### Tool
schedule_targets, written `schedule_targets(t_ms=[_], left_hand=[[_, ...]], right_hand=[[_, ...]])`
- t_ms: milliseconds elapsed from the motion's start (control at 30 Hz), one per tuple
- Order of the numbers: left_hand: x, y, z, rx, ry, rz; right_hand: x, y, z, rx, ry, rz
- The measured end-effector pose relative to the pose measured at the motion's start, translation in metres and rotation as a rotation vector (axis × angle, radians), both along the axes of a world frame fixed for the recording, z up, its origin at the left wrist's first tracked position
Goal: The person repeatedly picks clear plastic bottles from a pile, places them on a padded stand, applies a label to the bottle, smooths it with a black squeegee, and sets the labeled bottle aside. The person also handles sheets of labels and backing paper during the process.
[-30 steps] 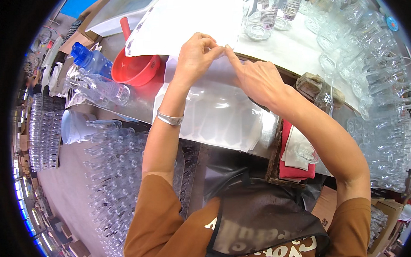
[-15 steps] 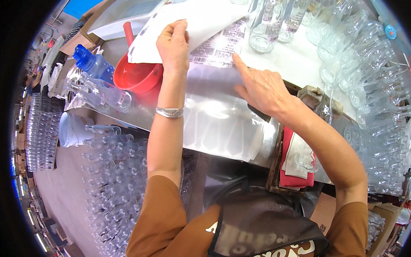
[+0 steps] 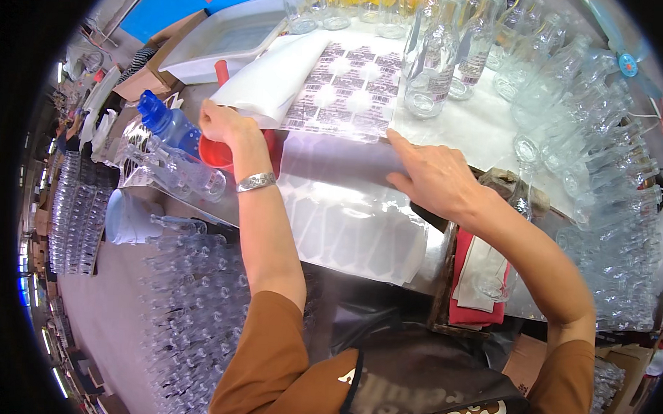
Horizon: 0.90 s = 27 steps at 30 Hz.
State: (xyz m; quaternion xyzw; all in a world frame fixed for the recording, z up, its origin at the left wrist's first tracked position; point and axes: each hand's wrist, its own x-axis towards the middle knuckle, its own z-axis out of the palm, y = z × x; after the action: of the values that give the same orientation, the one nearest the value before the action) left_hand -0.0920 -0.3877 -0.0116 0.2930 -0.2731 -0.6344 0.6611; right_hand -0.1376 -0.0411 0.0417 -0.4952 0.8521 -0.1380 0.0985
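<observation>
A sheet of printed transfer labels (image 3: 354, 80) lies on the table, rows of dark print on it. Over its left part, a white paper cover (image 3: 267, 77) is peeled back and curled. My left hand (image 3: 230, 129) is closed on the cover's near left edge, above a red plastic dipper (image 3: 215, 153); the fingertips are partly hidden. My right hand (image 3: 436, 178) has its index finger stretched to the sheet's near right corner and touching it, thumb apart. Below both hands lies a stack of clear film (image 3: 352, 233). Clear glass bottles (image 3: 429, 79) stand just past the sheet.
A blue spray bottle (image 3: 170, 121) and clear bottles lying down (image 3: 194, 174) are at the left. Behind them sits a white tray (image 3: 242, 40). A wooden box (image 3: 445, 284) holds red and white cloths (image 3: 478, 285). Many bottles crowd the right side (image 3: 610, 180) and the floor (image 3: 189, 311).
My left hand has moved left and nearer, peeling the cover further back, so more print shows. My right finger stays at the sheet's corner. The whole view has shifted slightly.
</observation>
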Motion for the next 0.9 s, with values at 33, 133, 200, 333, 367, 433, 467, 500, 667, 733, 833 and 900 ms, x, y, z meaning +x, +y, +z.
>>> schedule_targets(t_ms=[33,133,200,333,367,433,467,500,667,733,833,900], left_hand=[[0.006,0.001,0.004,-0.199,-0.103,0.106],[0.01,0.02,0.029,-0.739,-0.449,0.264],[0.003,0.06,0.048,-0.989,-0.731,0.024],[-0.026,0.045,0.027,-1.23,-1.46,-0.091],[-0.032,0.043,0.027,-1.146,-1.631,-0.245],[-0.044,0.024,0.021,-1.083,-1.698,-0.349],[-0.048,0.009,0.017,-1.048,-1.73,-0.399],[-0.055,-0.01,0.013,-0.974,-1.692,-0.543],[-0.045,-0.084,0.018,-0.462,-1.067,-1.041],[-0.038,-0.08,0.042,-0.357,-1.0,-0.995],[-0.023,-0.095,0.068,-0.312,-0.998,-0.91],[-0.016,-0.102,0.083,-0.345,-0.983,-0.852]], right_hand=[[0.0,0.002,0.003,0.007,0.0,0.008],[-0.001,0.005,0.005,0.013,0.001,0.031],[0.0,0.005,0.003,-0.006,0.001,0.047],[0.018,0.002,0.004,-0.078,0.007,0.141],[0.021,0.004,0.004,-0.083,0.018,0.164],[0.026,0.009,0.007,-0.096,0.032,0.199],[0.029,0.012,0.01,-0.09,0.025,0.197],[0.03,0.015,0.013,-0.087,0.017,0.194],[0.032,0.038,0.025,-0.074,-0.052,0.147],[0.029,0.047,0.023,-0.071,-0.074,0.112],[0.029,0.054,0.017,-0.122,-0.07,0.114],[0.032,0.056,0.017,-0.124,-0.078,0.11]])
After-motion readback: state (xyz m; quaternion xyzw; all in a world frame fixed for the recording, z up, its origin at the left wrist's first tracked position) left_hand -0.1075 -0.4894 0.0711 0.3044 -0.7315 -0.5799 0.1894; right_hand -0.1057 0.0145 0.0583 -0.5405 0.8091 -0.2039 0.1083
